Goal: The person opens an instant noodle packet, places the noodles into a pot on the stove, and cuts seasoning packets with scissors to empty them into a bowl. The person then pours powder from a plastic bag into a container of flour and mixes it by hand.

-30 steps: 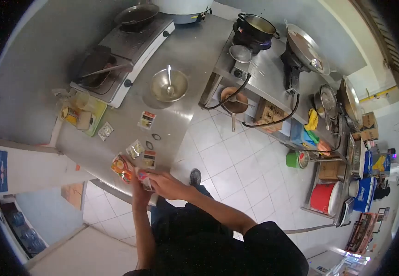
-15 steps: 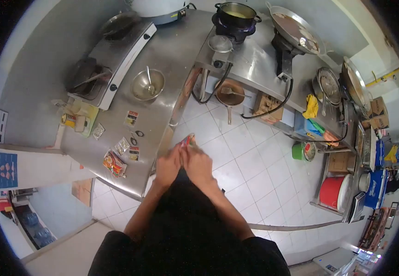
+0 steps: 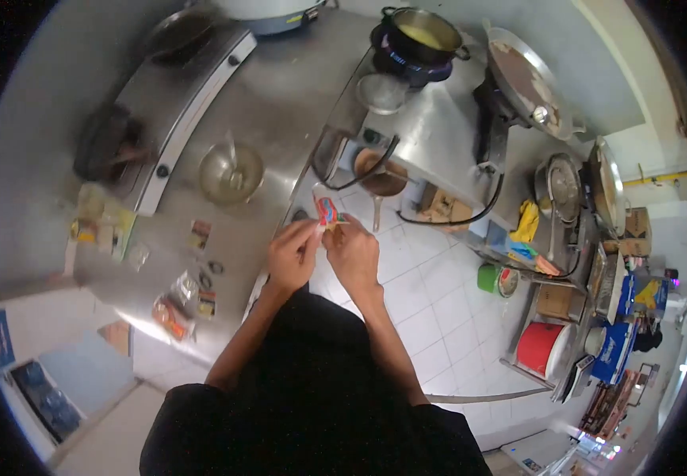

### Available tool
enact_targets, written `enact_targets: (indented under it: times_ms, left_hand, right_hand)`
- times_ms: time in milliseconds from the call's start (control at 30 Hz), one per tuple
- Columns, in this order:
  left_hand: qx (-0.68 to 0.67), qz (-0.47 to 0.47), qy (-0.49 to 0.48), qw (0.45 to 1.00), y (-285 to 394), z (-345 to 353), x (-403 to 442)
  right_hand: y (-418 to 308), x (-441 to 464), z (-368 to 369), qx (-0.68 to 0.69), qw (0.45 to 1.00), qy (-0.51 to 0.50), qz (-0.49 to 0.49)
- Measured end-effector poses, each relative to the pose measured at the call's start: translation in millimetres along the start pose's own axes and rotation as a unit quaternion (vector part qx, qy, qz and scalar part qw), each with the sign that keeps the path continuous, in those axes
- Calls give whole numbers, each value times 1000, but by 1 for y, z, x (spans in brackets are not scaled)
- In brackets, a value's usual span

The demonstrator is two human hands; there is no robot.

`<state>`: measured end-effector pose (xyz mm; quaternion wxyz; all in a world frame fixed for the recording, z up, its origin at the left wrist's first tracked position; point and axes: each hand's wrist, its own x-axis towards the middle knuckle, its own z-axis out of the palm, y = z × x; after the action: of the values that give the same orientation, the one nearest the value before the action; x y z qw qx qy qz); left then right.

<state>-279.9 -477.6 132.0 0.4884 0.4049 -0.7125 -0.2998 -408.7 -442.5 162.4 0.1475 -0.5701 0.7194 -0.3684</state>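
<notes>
A small red, blue and white packet [image 3: 327,210] is held up in front of my body, above the tiled floor beside the steel counter. My left hand [image 3: 292,252] pinches its lower left side, fingers closed. My right hand [image 3: 354,254] is curled closed on its lower right edge. What is inside the packet is hidden. To the left on the counter lie an orange and red packet [image 3: 172,317], a clear wrapper [image 3: 185,285], scissors [image 3: 207,278] with dark handles and small printed sachets [image 3: 200,234]. A steel bowl [image 3: 231,174] with a utensil in it stands beyond them.
A two-burner stove [image 3: 181,127] stands at the counter's back left. At the back right are a black pot [image 3: 422,36] with yellowish contents, a strainer [image 3: 383,94] and a wide pan [image 3: 530,75]. A green bucket [image 3: 488,278] stands low at right.
My hands have moved slightly apart and the packet now shows more, standing up between them. The view has shifted and tilted a little; the counter items sit lower left.
</notes>
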Motion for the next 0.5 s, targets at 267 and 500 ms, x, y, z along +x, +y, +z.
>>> enact_targets:
  times_ms: [267,500]
  left_hand:
    - [-517,-453,-89,721,-78,66,107]
    - [-460,-385,-44,799,-60,95,222]
  right_hand:
    - [9,126,-43,78,996,-35,-31]
    - [34,229,-75,78,996,-25,-34]
